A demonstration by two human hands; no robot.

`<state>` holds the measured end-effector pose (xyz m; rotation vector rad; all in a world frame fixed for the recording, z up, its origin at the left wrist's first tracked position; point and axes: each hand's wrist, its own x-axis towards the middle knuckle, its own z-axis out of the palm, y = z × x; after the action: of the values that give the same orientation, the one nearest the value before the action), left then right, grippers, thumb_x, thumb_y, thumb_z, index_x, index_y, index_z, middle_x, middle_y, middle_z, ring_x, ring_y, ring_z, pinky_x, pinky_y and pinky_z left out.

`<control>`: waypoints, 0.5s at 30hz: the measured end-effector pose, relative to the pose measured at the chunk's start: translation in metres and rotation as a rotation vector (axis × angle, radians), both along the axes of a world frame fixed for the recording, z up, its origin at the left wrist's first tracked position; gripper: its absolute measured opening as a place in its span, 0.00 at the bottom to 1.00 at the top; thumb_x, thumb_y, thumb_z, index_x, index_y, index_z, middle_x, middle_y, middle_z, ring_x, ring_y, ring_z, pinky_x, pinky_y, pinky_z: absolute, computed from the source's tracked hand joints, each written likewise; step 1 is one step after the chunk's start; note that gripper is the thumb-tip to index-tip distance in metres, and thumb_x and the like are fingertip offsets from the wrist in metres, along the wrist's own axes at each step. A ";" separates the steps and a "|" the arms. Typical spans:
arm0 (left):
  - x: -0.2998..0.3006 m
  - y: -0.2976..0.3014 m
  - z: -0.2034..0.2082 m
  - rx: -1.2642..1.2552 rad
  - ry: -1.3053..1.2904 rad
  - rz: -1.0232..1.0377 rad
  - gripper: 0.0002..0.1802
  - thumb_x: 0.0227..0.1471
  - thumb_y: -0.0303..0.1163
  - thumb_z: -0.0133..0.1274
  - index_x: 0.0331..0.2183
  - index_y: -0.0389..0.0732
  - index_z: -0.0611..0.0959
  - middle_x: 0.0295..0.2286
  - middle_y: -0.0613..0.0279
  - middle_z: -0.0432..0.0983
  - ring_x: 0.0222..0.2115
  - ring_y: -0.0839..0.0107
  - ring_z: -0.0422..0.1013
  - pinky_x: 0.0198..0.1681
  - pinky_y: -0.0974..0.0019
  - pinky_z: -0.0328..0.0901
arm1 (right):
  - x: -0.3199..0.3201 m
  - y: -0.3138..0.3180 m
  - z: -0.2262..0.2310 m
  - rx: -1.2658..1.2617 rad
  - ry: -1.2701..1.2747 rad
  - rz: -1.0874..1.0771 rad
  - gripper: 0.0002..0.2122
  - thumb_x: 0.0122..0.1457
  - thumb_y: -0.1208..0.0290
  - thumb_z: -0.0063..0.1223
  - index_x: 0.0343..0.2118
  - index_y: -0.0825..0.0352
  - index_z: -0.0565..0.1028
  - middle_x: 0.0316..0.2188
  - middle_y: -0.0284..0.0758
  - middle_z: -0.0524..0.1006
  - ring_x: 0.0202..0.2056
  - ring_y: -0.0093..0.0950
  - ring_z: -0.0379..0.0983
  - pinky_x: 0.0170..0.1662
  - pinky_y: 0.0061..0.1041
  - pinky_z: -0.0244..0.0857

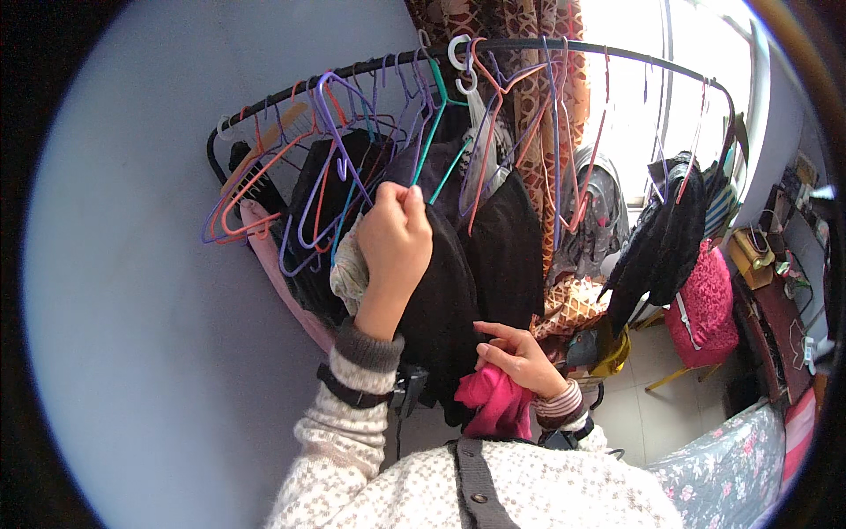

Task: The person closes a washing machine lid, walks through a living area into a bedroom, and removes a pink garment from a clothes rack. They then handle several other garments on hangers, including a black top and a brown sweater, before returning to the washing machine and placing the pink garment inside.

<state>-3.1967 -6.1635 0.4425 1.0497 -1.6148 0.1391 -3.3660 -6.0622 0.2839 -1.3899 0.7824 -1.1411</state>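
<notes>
Here's the green hanger (430, 141), a slim, glossy teal-green frame with sloping arms, up towards twelve o'clock and tilted so one corner dips low. The left hand (394, 229) has that low corner: fingers curled into a fist, thumb pressed over the top, clamped on the hanger. From those knuckles the frame climbs away towards one o'clock, its upper end just under the black rail (533, 43).

Down at five o'clock, there's the pink cloth (498, 401), vivid, soft and bunched into folds, right against the right hand (522, 360). Its index finger stretches out towards ten o'clock, with the thumb just below and a small gap between the two tips. The cloth spills from under the palm towards seven o'clock; whether the hidden fingers are clamped on it, I cannot tell.

Behind both hands hangs a long black garment (432, 291), dark and heavy, the right fingertips close to its edge; contact there isn't clear. A patterned curtain (564, 97) drops behind the rail towards one o'clock, a fluffy pink cover (705, 309) sits out at four, and floral bedding (727, 463) fills the corner nearer five.
</notes>
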 end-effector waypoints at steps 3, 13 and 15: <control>-0.008 -0.010 -0.003 0.108 -0.049 -0.001 0.12 0.58 0.37 0.49 0.29 0.37 0.75 0.20 0.49 0.76 0.24 0.50 0.75 0.28 0.52 0.67 | -0.004 0.001 -0.002 -0.007 -0.009 -0.033 0.19 0.62 0.74 0.50 0.55 0.73 0.67 0.26 0.33 0.79 0.30 0.17 0.73 0.37 0.17 0.67; 0.044 -0.004 0.013 0.259 -0.121 -0.102 0.12 0.58 0.35 0.49 0.28 0.35 0.75 0.23 0.51 0.75 0.26 0.56 0.73 0.30 0.59 0.65 | -0.012 -0.061 0.029 -0.198 0.034 -0.281 0.11 0.63 0.72 0.51 0.45 0.71 0.76 0.24 0.23 0.74 0.27 0.11 0.64 0.29 0.13 0.60; 0.046 -0.003 0.018 0.282 -0.155 -0.054 0.12 0.58 0.34 0.49 0.28 0.35 0.75 0.24 0.51 0.76 0.26 0.55 0.73 0.30 0.58 0.65 | 0.000 -0.083 0.051 -0.263 0.044 -0.264 0.12 0.63 0.71 0.52 0.46 0.71 0.76 0.23 0.23 0.72 0.25 0.11 0.62 0.26 0.14 0.58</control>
<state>-3.1503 -6.1665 0.4606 1.2327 -1.8386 -0.0466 -3.3656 -6.1451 0.3348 -1.5653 0.8909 -1.4638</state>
